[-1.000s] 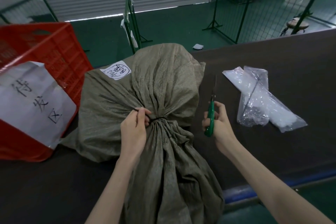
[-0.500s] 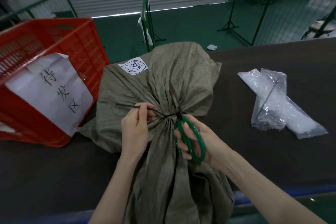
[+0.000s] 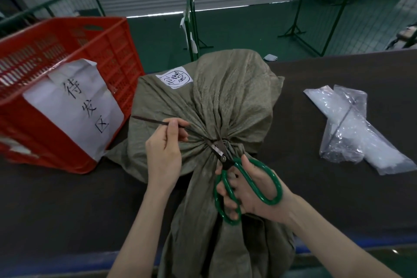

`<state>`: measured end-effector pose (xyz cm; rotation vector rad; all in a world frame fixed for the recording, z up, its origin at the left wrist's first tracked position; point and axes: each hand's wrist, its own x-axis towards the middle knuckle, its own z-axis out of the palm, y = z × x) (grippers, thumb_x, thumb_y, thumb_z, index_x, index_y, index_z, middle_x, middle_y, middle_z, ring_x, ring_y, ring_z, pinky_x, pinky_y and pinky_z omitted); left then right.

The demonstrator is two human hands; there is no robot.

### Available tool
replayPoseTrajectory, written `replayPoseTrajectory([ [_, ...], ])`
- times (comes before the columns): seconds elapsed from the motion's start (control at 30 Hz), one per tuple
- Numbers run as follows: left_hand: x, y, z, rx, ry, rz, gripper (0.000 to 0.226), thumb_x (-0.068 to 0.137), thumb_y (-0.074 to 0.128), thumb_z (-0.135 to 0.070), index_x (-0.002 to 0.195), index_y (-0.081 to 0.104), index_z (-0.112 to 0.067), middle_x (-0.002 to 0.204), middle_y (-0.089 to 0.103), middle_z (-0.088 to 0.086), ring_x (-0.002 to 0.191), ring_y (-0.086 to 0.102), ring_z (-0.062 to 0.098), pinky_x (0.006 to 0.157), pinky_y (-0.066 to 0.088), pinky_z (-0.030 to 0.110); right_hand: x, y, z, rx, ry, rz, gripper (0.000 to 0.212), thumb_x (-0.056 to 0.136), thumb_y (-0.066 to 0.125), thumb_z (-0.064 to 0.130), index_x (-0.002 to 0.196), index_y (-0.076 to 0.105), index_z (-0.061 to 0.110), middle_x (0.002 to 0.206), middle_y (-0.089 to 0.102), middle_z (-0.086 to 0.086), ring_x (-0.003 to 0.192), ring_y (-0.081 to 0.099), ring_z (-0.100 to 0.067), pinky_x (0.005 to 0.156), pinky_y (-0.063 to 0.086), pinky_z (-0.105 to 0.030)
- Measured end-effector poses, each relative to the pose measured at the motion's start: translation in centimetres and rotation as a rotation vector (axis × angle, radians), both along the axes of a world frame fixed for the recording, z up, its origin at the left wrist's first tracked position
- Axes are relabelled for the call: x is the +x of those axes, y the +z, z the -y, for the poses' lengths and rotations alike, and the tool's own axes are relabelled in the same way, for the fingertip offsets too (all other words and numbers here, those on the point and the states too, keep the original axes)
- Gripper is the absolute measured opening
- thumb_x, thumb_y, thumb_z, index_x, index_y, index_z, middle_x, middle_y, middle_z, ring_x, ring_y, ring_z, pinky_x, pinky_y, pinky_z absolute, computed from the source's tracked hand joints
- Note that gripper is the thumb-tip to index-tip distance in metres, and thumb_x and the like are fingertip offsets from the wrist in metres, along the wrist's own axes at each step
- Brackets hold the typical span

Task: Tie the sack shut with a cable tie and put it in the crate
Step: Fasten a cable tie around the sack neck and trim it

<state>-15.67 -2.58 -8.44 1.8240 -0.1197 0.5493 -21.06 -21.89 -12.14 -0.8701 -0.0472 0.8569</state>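
An olive woven sack lies on the dark table, its neck gathered and cinched by a black cable tie. My left hand pinches the tie's long free tail and holds it out taut to the left. My right hand grips green-handled scissors; their blades are parted at the gathered neck, right where the tail leaves it. The red plastic crate stands at the left, touching the sack, with a white paper sign on its side.
A clear plastic bag of white cable ties lies on the table to the right. Beyond the table's far edge are a green floor, green wire-fence panels and a grey roller door.
My right hand swung the scissors from upright beside the sack down to its neck and parted the blades at the tie. My left hand drew the tail out leftward.
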Motion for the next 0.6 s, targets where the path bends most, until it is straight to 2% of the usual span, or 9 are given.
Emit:
replayPoseTrajectory([
  [0.27, 0.4, -0.5, -0.2, -0.11, 0.006, -0.027, 0.033, 0.101, 0.038, -0.019, 0.081, 0.063, -0.025, 0.067, 0.06, -0.007, 0.066, 0.058, 0.006, 0.069, 0.047, 0.024, 0.7, -0.5, 0.2, -0.026, 0.055, -0.047, 0.073, 0.064, 0.067, 0.072, 0.108, 0.06, 0.014, 0.09, 0.057, -0.009, 0.071, 0.052, -0.022, 0.065, 0.045, -0.034],
  [0.47, -0.3, -1.4, 0.0, -0.207, -0.026, -0.002, 0.032, 0.101, 0.036, -0.019, 0.084, 0.063, -0.021, 0.069, 0.059, -0.006, 0.069, 0.056, 0.014, 0.071, 0.047, 0.031, 2.5, -1.4, -0.7, -0.019, 0.003, -0.075, 0.075, 0.063, 0.067, 0.071, 0.111, 0.056, 0.015, 0.089, 0.055, -0.007, 0.071, 0.049, -0.019, 0.062, 0.043, -0.032],
  [0.6, -1.0, -1.9, -0.1, -0.254, -0.038, 0.017, 0.034, 0.101, 0.035, -0.018, 0.083, 0.063, -0.023, 0.07, 0.058, -0.003, 0.068, 0.055, 0.013, 0.07, 0.046, 0.027, 3.3, -2.4, -0.8, -0.028, 0.011, -0.067, 0.075, 0.063, 0.067, 0.072, 0.11, 0.055, 0.015, 0.088, 0.053, -0.007, 0.069, 0.047, -0.019, 0.059, 0.042, -0.03],
])
